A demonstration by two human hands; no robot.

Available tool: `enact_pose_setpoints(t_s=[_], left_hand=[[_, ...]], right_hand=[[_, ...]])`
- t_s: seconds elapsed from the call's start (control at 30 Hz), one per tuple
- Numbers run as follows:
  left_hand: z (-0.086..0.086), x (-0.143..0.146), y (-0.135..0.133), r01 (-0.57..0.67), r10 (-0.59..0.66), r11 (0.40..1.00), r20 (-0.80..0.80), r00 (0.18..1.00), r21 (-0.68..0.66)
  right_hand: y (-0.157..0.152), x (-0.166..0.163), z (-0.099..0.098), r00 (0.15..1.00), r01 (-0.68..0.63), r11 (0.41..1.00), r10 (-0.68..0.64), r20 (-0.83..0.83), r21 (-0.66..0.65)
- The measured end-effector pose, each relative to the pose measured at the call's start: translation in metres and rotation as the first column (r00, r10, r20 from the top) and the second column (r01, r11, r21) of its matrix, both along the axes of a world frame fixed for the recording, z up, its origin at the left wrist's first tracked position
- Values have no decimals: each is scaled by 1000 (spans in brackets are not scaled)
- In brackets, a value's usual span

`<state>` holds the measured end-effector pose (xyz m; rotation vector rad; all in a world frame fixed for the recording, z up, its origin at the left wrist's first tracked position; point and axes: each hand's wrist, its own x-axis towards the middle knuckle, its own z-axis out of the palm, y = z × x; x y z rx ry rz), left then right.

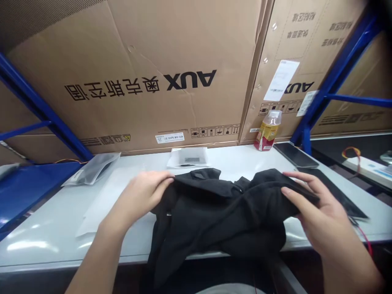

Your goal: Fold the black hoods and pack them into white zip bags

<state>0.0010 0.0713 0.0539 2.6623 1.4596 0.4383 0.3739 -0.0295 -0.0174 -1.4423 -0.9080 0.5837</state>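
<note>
A crumpled black garment (214, 212) lies on the white table (55, 228) and hangs over its front edge. My left hand (142, 196) grips the garment's upper left part, fingers curled round the fabric. My right hand (315, 212) holds its right end, thumb on top and fingers underneath. Both hands lift the cloth slightly off the table.
A clear plastic bag (92, 171) lies at the back left, a white packet (188, 158) at the back middle. A yellow drink bottle (268, 130) stands by big cardboard boxes (147, 73). Two dark flat devices (295, 155) lie to the right. Blue rack posts (324, 85) flank the table.
</note>
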Motion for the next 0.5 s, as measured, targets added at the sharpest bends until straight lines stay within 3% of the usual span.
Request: enact_pose_setpoints(t_s=[0.07, 0.13, 0.27, 0.37, 0.47, 0.5], left_hand=[[1, -3, 13, -87, 89, 992, -14, 996, 86], [0, -4, 27, -115, 121, 987, -44, 992, 116], [-1, 3, 35, -119, 135, 977, -76, 988, 176], [5, 15, 1, 0, 8, 993, -69, 998, 119], [7, 25, -53, 268, -271, 954, -7, 962, -136], [6, 27, -69, 288, -296, 940, -20, 955, -181]], right_hand=[[-6, 12, -4, 989, -20, 999, 15, -148, -35], [-11, 23, -6, 985, -94, 990, 77, -152, -107], [-22, 42, -15, 946, -255, 936, 293, 136, -241], [-30, 56, -24, 831, -252, 923, 361, 424, -292], [-35, 59, -27, 773, -178, 949, 299, 560, -260], [-34, 58, -26, 754, -154, 959, 269, 600, -237]])
